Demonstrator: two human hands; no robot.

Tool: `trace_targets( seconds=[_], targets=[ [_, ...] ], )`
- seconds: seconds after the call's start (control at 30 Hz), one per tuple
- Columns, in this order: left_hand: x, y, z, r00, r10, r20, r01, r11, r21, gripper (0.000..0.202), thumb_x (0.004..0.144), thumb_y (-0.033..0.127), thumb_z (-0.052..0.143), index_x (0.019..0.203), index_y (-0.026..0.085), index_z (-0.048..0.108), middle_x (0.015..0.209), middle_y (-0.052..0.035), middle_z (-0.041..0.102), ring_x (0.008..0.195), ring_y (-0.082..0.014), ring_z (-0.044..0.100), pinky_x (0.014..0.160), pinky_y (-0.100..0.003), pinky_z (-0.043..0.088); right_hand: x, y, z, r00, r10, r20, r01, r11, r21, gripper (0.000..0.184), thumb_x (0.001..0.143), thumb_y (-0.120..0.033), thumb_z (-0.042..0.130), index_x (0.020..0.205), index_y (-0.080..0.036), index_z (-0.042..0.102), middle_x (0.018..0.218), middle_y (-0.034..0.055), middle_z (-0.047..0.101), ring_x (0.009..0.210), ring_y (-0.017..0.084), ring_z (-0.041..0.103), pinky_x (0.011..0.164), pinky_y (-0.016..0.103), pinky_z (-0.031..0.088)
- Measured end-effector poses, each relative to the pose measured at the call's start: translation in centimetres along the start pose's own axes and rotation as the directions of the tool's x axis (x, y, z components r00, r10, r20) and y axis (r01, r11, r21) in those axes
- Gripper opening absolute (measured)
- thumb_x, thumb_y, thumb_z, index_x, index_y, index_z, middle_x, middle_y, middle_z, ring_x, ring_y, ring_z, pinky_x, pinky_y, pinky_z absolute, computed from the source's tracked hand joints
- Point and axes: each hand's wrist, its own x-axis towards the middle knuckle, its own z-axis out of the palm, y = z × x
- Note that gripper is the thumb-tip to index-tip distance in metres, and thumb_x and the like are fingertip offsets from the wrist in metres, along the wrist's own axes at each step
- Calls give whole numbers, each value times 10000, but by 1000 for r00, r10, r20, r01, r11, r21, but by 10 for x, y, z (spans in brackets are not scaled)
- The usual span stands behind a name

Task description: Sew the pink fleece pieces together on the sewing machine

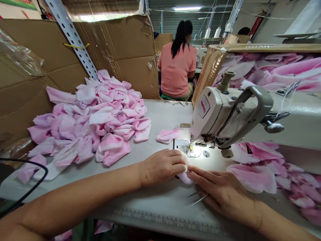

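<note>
A small pink-and-white fabric piece (185, 178) lies just in front of the sewing machine's needle area. My left hand (163, 167) is closed on its left edge, fingers curled down and pinching it. From the right, my right hand (223, 192) meets the same piece with its fingertips, fingers long and pressed together. Two thin metal prongs, apparently tweezers (200, 200), stick out from under that hand; the rest of them is hidden by the palm. The lit presser foot (191, 148) stands just beyond the fabric. Another pink piece (167, 136) rests behind the needle plate (181, 144).
A large heap of pink fabric pieces (100, 117) fills the left of the table, against cardboard (120, 50). The sewing machine head (208, 107) overhangs on the right, with more pink pieces (253, 174) beneath. A filled carton (209, 68) stands behind. A person (177, 70) sits beyond.
</note>
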Motion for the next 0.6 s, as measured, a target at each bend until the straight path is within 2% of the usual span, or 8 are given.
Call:
trace_targets(
  seconds=[0.17, 0.3, 0.37, 0.47, 0.6],
  targets=[
    [-2, 2, -2, 1000, 28, 14, -28, 1000, -7, 188, 956, 137, 416, 939, 150, 602, 1059, -80, 623, 1127, -186, 499, 959, -282, 447, -2, 11, -5, 995, 69, -74, -67, 997, 37, 391, 870, -146, 423, 1252, -201, 487, 1264, 69, 590, 1018, 210, 613, 807, 366, 525],
    [-3, 3, -1, 999, 13, 45, -13, 1000, 3, 199, 955, 136, 414, 938, 155, 611, 1070, -83, 616, 1124, -189, 506, 942, -282, 460, 10, 17, -3, 958, 229, -171, -206, 968, 144, 289, 895, -192, 427, 1145, -239, 563, 1030, 37, 682, 864, 188, 649, 713, 326, 514],
    [-3, 3, 0, 999, 4, 45, -4, 1000, 5, 196, 956, 140, 416, 965, 158, 611, 1127, -80, 603, 1144, -198, 497, 948, -279, 455, 22, 16, 1, 938, 295, -183, -259, 946, 197, 244, 900, -235, 448, 1095, -249, 595, 979, 34, 684, 822, 188, 649, 697, 320, 501],
    [-4, 3, 1, 1000, -4, 29, 5, 1000, -15, 186, 952, 142, 435, 1034, 150, 603, 1185, -85, 589, 1172, -211, 480, 964, -286, 449, 40, 14, 5, 935, 317, -160, -280, 935, 216, 159, 902, -304, 487, 936, -266, 637, 873, 5, 676, 744, 169, 643, 649, 279, 481],
    [-5, 0, 1, 998, 1, 59, 1, 999, -46, 176, 942, 115, 441, 990, 136, 609, 1023, -84, 629, 1093, -186, 529, 938, -266, 465, 40, 20, 8, 914, 369, -170, -333, 920, 207, 195, 897, -315, 475, 780, -240, 612, 746, -13, 642, 617, 145, 618, 592, 256, 462]
  ],
)
